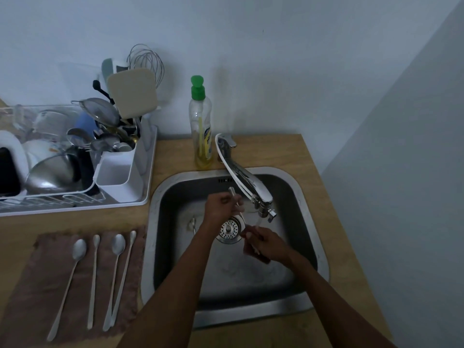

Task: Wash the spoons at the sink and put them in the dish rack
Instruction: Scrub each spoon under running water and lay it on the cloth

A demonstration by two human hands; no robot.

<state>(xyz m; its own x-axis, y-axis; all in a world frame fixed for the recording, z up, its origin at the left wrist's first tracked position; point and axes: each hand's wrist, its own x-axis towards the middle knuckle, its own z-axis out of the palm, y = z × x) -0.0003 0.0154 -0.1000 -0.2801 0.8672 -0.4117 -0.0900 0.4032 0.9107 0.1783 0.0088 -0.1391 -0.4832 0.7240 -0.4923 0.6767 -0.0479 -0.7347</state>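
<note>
Far left: the dish rack (75, 197) is crowded, and its white cutlery holder (118, 177) stands at the right end.

Near left: four spoons (118, 244) lie side by side on a brown cloth (45, 285) on the desk (175, 156), bowls pointing far.

Centre: over the sink (312, 222), the left hand (219, 207) is clamped on the upper handle of a long spoon (231, 193).

Right: the right hand (270, 244) is curled round what appears to be the same spoon's lower end, under the faucet (246, 182). Blur hides the detail, and a dark item under the palm cannot be identified.

Assessment: the spoons are thin metal, so light and stiff, not fragile, and slippery when wet or soapy. The long handle tends to pivot in a loose hold. Recommended hold: pinch at mid-handle, where it balances, and lower it into the holder.
</note>
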